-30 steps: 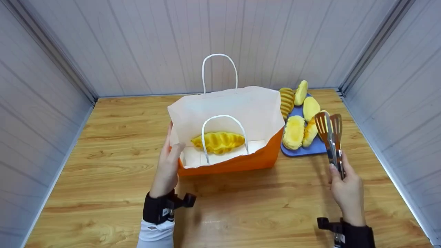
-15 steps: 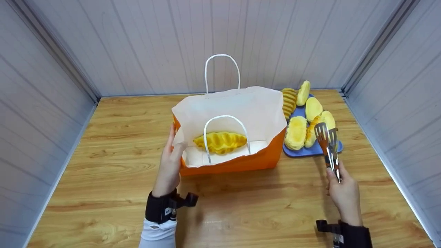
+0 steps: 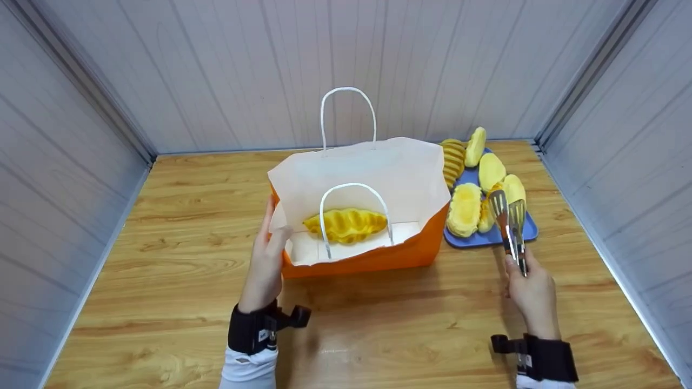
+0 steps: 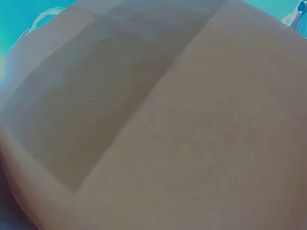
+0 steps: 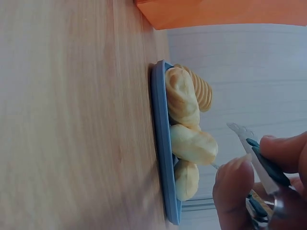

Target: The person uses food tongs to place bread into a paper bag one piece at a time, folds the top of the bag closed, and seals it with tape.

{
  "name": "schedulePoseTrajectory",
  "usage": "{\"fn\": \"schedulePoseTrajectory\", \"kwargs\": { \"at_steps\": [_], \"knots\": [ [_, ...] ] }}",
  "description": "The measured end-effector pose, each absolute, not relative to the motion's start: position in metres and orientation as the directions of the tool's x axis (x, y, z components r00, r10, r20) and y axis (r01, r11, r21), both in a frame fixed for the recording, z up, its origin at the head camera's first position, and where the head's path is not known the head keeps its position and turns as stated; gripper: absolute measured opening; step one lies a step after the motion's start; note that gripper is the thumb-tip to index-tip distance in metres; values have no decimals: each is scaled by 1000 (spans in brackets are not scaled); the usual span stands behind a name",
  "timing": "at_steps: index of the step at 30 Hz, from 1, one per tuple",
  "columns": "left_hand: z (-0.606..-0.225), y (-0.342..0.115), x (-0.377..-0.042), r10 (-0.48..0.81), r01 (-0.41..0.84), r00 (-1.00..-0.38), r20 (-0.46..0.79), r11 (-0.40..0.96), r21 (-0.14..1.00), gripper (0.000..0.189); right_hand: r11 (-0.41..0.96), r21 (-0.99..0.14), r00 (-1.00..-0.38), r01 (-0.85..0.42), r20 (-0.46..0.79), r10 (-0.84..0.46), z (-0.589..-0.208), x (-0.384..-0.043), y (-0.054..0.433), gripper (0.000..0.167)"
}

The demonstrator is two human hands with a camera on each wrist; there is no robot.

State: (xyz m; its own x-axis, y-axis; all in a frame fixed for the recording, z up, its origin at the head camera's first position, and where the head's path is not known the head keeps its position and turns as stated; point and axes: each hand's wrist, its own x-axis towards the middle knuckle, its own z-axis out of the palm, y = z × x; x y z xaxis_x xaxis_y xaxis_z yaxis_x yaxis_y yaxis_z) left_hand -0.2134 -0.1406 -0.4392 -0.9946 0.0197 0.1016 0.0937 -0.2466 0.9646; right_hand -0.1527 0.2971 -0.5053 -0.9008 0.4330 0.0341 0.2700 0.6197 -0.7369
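My left hand point(image 3: 264, 265) grips the left side of an orange paper bag point(image 3: 365, 263), thumb over the rim and fingers outside. Inside the white-lined bag lies a yellow-brown ridged bread point(image 3: 354, 224), crossed by the front white handle. Fingers of my right hand point(image 3: 532, 294) pinch slotted metal tongs point(image 3: 508, 237), their two heads apart. The tongs overlap the golden bread roll point(image 3: 485, 216) at the front of a blue tray point(image 3: 471, 243). In the right wrist view, the hand shows beside the breads point(image 5: 194, 143), holding the tongs by dark grips. Bag paper point(image 4: 192, 120) fills most of the left wrist view.
On the tray, right of the bag, lie a pale oblong roll point(image 3: 463, 210), a striped bread point(image 3: 453, 162) and several other pale breads. White panel walls point(image 3: 243, 75) enclose the wooden table point(image 3: 178, 243) behind and at both sides.
My right hand has moved left and brought the tongs lower, with their heads now over the golden roll on the tray. The left hand keeps its grip on the bag.
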Motion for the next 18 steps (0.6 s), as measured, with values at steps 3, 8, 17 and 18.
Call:
{"fn": "schedulePoseTrajectory", "kwargs": {
  "at_steps": [3, 8, 17, 18],
  "knots": [
    [-439, -141, -214, 21, 112, -992, 121, -247, 963, 72, 642, -717, -904, 272, 38, 426, -504, -160, 297, 60],
    [-439, -142, -215, 20, 116, -992, 124, -232, 966, 70, 649, -702, -908, 294, 7, 419, -507, -170, 297, 63],
    [-439, -143, -215, 22, 128, -990, 137, -245, 961, 71, 631, -712, -917, 308, -45, 397, -516, -179, 302, 60],
    [-439, -142, -215, 24, 133, -989, 143, -248, 960, 71, 616, -722, -914, 315, -57, 401, -516, -179, 304, 58]
  ]
}}
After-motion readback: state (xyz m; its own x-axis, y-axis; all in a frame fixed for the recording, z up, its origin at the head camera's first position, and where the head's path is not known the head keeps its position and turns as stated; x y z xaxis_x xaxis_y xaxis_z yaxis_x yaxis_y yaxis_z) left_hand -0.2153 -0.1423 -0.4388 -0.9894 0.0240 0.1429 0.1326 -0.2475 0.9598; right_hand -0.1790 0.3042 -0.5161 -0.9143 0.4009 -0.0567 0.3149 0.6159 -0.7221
